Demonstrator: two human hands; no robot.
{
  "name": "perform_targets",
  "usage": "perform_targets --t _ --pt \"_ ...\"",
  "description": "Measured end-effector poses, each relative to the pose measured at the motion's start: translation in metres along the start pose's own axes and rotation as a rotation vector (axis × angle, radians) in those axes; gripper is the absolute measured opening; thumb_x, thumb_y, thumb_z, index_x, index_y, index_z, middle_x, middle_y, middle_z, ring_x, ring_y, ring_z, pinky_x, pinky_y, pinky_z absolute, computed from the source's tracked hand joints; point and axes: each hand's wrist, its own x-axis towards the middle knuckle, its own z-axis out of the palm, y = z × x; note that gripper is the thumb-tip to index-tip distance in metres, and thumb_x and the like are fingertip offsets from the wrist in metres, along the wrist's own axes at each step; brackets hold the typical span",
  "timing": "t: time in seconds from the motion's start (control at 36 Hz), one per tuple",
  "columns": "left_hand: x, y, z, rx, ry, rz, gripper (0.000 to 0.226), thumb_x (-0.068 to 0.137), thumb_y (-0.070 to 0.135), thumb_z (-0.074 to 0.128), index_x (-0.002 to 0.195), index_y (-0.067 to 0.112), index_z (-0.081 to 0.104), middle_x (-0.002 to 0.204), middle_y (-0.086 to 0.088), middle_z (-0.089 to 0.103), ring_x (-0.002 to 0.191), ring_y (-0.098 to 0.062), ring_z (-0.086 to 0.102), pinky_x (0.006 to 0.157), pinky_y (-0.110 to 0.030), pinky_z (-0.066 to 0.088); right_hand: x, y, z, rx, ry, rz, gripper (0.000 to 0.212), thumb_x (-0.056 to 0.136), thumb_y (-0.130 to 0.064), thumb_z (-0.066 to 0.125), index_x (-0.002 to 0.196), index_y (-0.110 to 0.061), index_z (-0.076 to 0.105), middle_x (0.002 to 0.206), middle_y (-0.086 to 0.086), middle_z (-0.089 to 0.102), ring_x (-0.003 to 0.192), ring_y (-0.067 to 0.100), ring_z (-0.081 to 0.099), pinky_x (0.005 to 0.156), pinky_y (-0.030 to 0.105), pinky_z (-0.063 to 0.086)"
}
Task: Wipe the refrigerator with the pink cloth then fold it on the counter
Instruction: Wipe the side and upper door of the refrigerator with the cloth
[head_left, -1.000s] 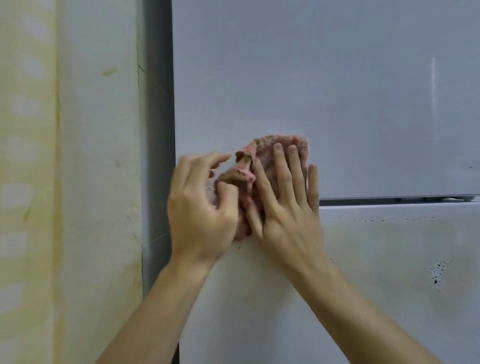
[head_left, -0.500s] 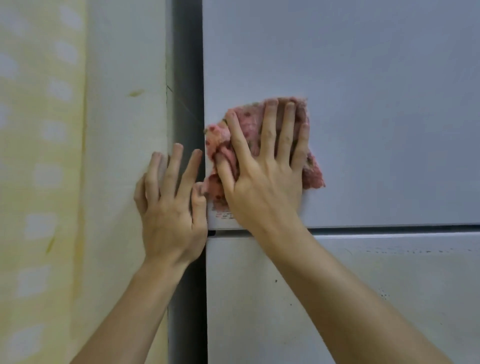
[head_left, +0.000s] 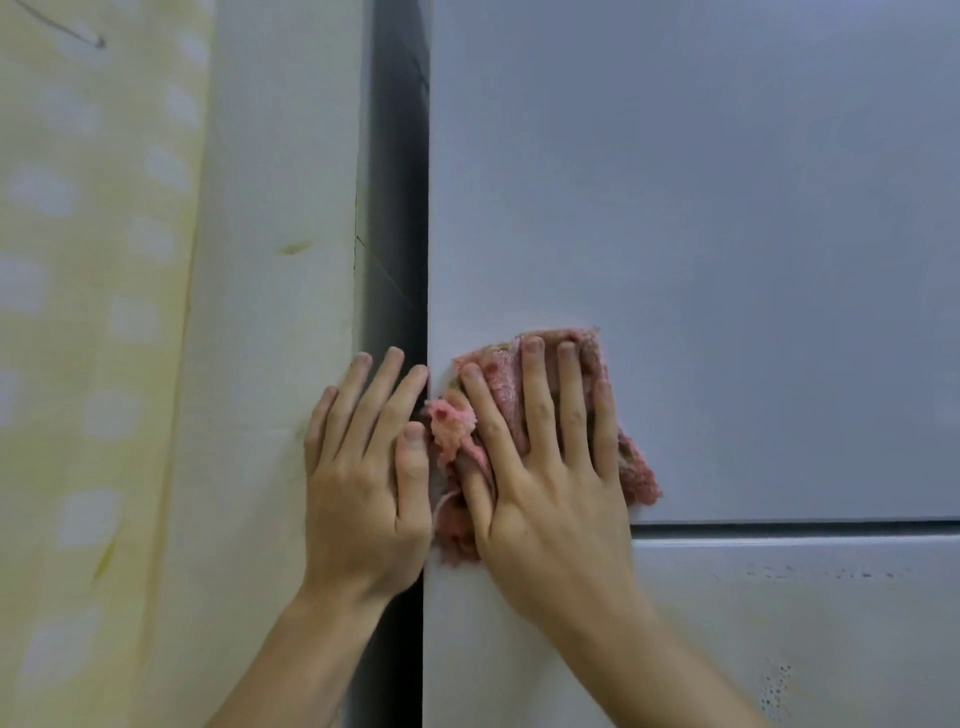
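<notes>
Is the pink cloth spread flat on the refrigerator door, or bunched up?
Bunched up: the pink cloth shows thick crumpled folds beside the right hand pressing it on the refrigerator door.

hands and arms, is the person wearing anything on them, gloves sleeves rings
Nothing worn shows. The left hand and right hand have no gloves, rings, watch or bracelet, and both forearms are uncovered to the frame edge, no sleeves. Nails are short and unpainted.

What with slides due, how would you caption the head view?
Right hand presses pink cloth against refrigerator door; left hand lies flat beside it.
</notes>
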Motion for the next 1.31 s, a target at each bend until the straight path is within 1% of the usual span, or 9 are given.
perform_targets --t 0.11,0.31,0.42,0.67,0.78,0.97,1.14,1.22,1.31 --pt "0.020 0.000 0.005 0.024 0.016 -0.014 0.053 0.108 0.028 0.028 0.153 0.014 0.053 0.164 -0.002 0.045 0.158 -0.018 0.031 0.130 -0.048 0.019 0.063 0.003 0.003 -0.002 0.024 0.031 0.063 0.112 -0.052 0.021 0.168 -0.025 0.015 0.174 0.020 0.002 0.162 0.040 -0.004 0.131 0.059 0.005" --pt "0.054 -0.006 0.014 0.242 0.011 -0.025 0.052 0.109 0.035 0.034 0.149 0.010 0.057 0.164 -0.008 0.044 0.154 -0.026 0.037 0.126 -0.059 0.022 0.157 0.003 0.008 -0.015 0.086 0.133 0.059 0.111 -0.051 0.023 0.167 -0.031 0.020 0.174 0.019 0.007 0.162 0.039 -0.002 0.130 0.058 0.004" --pt "0.050 0.000 0.013 0.222 -0.035 -0.029 0.057 0.107 0.038 0.033 0.156 0.012 0.048 0.168 -0.006 0.038 0.159 -0.025 0.027 0.128 -0.059 0.014 0.127 0.004 0.006 -0.006 0.115 0.132 0.057 0.113 -0.048 0.027 0.167 -0.029 0.022 0.175 0.017 0.010 0.163 0.037 0.001 0.130 0.056 0.005" --pt "0.047 0.024 0.022 0.211 -0.061 -0.105 0.075 0.103 0.045 0.033 0.166 0.005 0.022 0.176 -0.008 0.014 0.163 -0.022 0.010 0.133 -0.048 0.003 -0.007 0.052 -0.020 -0.013 -0.013 0.141 0.061 0.109 -0.053 0.034 0.166 -0.038 0.019 0.177 0.008 0.003 0.163 0.031 0.001 0.130 0.058 0.008" --pt "0.049 0.034 0.021 0.189 -0.073 -0.073 0.074 0.100 0.041 0.037 0.169 0.020 0.017 0.177 -0.007 0.008 0.164 -0.026 0.007 0.132 -0.053 0.002 0.014 0.075 -0.024 -0.035 0.002 0.134 0.064 0.106 -0.062 0.033 0.165 -0.040 0.022 0.176 0.011 0.006 0.163 0.032 0.001 0.130 0.060 0.006" --pt "0.067 0.057 0.030 0.222 -0.077 0.030 0.066 0.103 0.040 0.041 0.164 0.018 0.034 0.175 -0.007 0.018 0.163 -0.028 0.009 0.132 -0.052 0.007 0.109 0.111 -0.025 -0.058 0.101 0.279 0.061 0.108 -0.058 0.032 0.165 -0.038 0.027 0.174 0.019 0.012 0.163 0.035 0.004 0.131 0.054 0.004" --pt "0.061 0.065 0.039 0.226 -0.030 0.060 0.063 0.103 0.034 0.046 0.163 0.018 0.038 0.174 -0.013 0.021 0.162 -0.038 0.011 0.132 -0.054 0.014 0.012 0.110 -0.031 -0.031 0.083 0.226 0.056 0.111 -0.045 0.034 0.166 -0.032 0.025 0.174 0.018 0.009 0.162 0.038 0.003 0.130 0.058 0.014" --pt "0.057 0.068 0.041 0.236 -0.011 0.055 0.061 0.103 0.032 0.045 0.162 0.019 0.039 0.173 -0.015 0.022 0.162 -0.039 0.012 0.132 -0.052 0.011 -0.051 0.114 -0.035 -0.029 -0.016 0.207 0.062 0.106 -0.048 0.040 0.165 -0.035 0.026 0.175 0.015 0.009 0.162 0.037 0.006 0.129 0.059 0.015" --pt "0.054 0.074 0.044 0.223 0.015 0.031 0.060 0.102 0.030 0.045 0.161 0.020 0.041 0.172 -0.015 0.025 0.161 -0.041 0.014 0.132 -0.052 0.009 -0.058 0.125 -0.038 -0.024 -0.064 0.192 0.064 0.105 -0.056 0.040 0.165 -0.038 0.025 0.176 0.013 0.006 0.163 0.035 0.005 0.130 0.057 0.012"
